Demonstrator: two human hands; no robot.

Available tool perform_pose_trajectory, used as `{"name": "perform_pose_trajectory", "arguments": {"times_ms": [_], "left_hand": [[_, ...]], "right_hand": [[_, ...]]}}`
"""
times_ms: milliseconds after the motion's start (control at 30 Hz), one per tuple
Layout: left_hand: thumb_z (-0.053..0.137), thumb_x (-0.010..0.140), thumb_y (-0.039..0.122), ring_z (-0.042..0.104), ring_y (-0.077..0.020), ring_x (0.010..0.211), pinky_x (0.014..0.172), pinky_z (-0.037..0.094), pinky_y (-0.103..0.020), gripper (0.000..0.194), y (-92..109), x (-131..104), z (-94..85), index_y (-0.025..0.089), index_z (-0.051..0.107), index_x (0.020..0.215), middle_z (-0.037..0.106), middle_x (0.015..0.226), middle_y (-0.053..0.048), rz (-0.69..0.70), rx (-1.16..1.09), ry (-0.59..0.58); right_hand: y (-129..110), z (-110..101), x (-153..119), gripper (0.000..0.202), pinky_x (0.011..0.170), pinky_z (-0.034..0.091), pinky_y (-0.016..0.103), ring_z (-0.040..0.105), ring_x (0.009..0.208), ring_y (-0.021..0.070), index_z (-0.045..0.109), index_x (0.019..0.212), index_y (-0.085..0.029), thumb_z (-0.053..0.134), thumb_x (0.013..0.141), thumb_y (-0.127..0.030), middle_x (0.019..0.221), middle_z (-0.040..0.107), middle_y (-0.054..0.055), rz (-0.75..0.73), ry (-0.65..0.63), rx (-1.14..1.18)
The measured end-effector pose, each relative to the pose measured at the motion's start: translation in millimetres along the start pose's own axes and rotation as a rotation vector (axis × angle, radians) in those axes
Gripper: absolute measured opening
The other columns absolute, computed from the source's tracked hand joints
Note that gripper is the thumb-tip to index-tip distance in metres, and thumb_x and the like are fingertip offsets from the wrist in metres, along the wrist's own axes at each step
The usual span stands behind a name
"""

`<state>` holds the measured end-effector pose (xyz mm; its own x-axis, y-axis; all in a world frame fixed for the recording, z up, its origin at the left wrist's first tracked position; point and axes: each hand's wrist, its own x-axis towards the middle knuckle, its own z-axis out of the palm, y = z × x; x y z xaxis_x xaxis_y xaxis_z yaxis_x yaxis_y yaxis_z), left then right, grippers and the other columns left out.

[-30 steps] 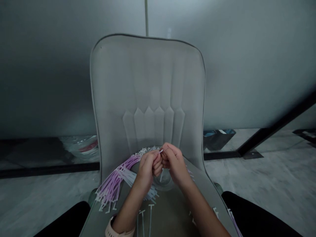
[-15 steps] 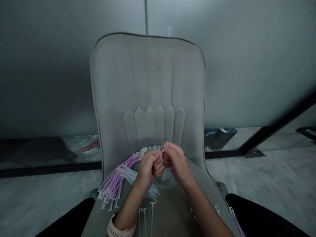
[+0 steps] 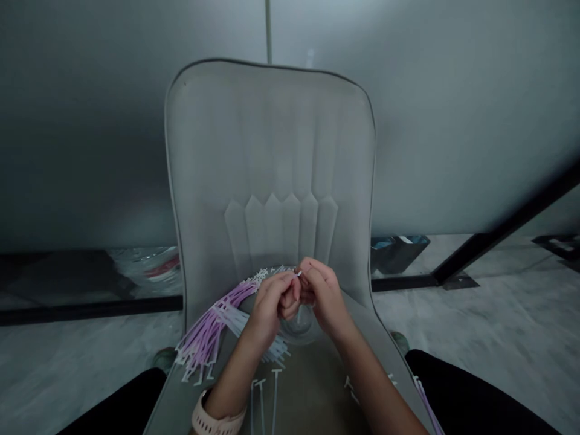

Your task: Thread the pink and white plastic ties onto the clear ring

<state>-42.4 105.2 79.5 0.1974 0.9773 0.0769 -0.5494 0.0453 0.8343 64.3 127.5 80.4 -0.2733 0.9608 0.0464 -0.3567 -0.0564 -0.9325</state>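
Note:
Both hands meet above the chair seat, fingertips pinched together. My left hand (image 3: 277,297) and my right hand (image 3: 319,290) are closed round a tiny white piece (image 3: 299,273) that shows between their fingertips; most of it is hidden. Behind and below them a clear round container (image 3: 298,331) rests on the seat. Left of my hands lies a fanned bundle of purple sticks (image 3: 211,329) with white ends, crossed by a bundle of pale blue sticks (image 3: 232,318). Several pale T-ended sticks (image 3: 275,399) lie nearer the front.
The grey padded chair (image 3: 272,145) stands against a grey panel. More purple sticks (image 3: 426,402) lie at the seat's right edge. A dark bag (image 3: 401,254) is on the floor at right, a clear plastic bag (image 3: 151,269) at left. A black slanted bar (image 3: 498,229) crosses the right.
The view has shifted slightly. My hands stay together over the seat, and the white piece between the fingertips has tilted a little.

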Motion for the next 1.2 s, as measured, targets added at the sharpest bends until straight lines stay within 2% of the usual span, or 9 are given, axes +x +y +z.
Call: {"name": "perform_pose_trajectory", "arguments": {"times_ms": [200, 300, 533, 700, 1000, 1200], "left_hand": [[0.062, 0.082, 0.039, 0.012, -0.004, 0.039, 0.036, 0.016, -0.015, 0.032, -0.1, 0.1, 4.3, 0.016, 0.052, 0.061, 0.02, 0.046, 0.011, -0.008, -0.023, 0.015], [0.063, 0.081, 0.038, 0.011, -0.0042, 0.039, 0.036, 0.016, -0.014, 0.032, -2.0, 0.6, 5.5, 0.017, 0.048, 0.061, 0.02, 0.046, 0.012, -0.032, -0.037, 0.04], [0.059, 0.081, 0.038, 0.007, -0.0045, 0.038, 0.035, 0.015, -0.016, 0.038, -6.8, 2.0, 2.6, 0.021, 0.035, 0.057, 0.017, 0.044, 0.013, -0.072, -0.063, 0.001], [0.059, 0.078, 0.038, 0.008, -0.0046, 0.037, 0.035, 0.015, -0.016, 0.038, -6.2, 3.0, 3.4, 0.021, 0.033, 0.055, 0.019, 0.042, 0.012, -0.052, -0.053, 0.052], [0.057, 0.076, 0.036, 0.009, -0.0048, 0.036, 0.035, 0.015, -0.017, 0.037, -8.0, 3.6, 4.2, 0.022, 0.031, 0.053, 0.02, 0.04, 0.012, -0.01, -0.018, 0.086], [0.058, 0.073, 0.035, 0.01, -0.0044, 0.034, 0.033, 0.015, -0.016, 0.036, -7.3, 6.5, 4.7, 0.022, 0.032, 0.052, 0.021, 0.038, 0.012, -0.036, -0.021, 0.12]], "right_hand": [[-2.6, 0.8, 0.4, 0.04, 0.041, 0.021, 0.019, 0.028, 0.044, 0.0066, 0.045, 0.059, -0.019, 0.06, 0.082, -0.047, 0.051, 0.037, -0.007, -0.028, -0.006, 0.006], [-2.4, 0.5, 1.5, 0.038, 0.04, 0.019, 0.018, 0.026, 0.043, 0.0058, 0.044, 0.061, -0.019, 0.061, 0.081, -0.047, 0.051, 0.036, -0.008, -0.008, 0.018, 0.042], [-1.5, -0.9, 2.2, 0.034, 0.041, 0.016, 0.019, 0.021, 0.045, 0.0064, 0.042, 0.063, -0.02, 0.06, 0.08, -0.044, 0.053, 0.029, -0.009, 0.007, 0.025, 0.037], [-1.7, -3.1, 1.8, 0.035, 0.042, 0.015, 0.021, 0.019, 0.046, 0.0069, 0.042, 0.061, -0.02, 0.06, 0.079, -0.043, 0.053, 0.027, -0.009, 0.004, -0.053, 0.01], [-1.1, -0.3, 1.4, 0.035, 0.043, 0.017, 0.021, 0.02, 0.048, 0.008, 0.041, 0.061, -0.02, 0.058, 0.082, -0.044, 0.054, 0.028, -0.009, -0.022, -0.029, -0.026], [2.6, -1.5, 1.8, 0.032, 0.043, 0.019, 0.02, 0.024, 0.05, 0.0088, 0.042, 0.063, -0.02, 0.057, 0.083, -0.04, 0.056, 0.03, -0.007, -0.031, -0.024, -0.031]]}}
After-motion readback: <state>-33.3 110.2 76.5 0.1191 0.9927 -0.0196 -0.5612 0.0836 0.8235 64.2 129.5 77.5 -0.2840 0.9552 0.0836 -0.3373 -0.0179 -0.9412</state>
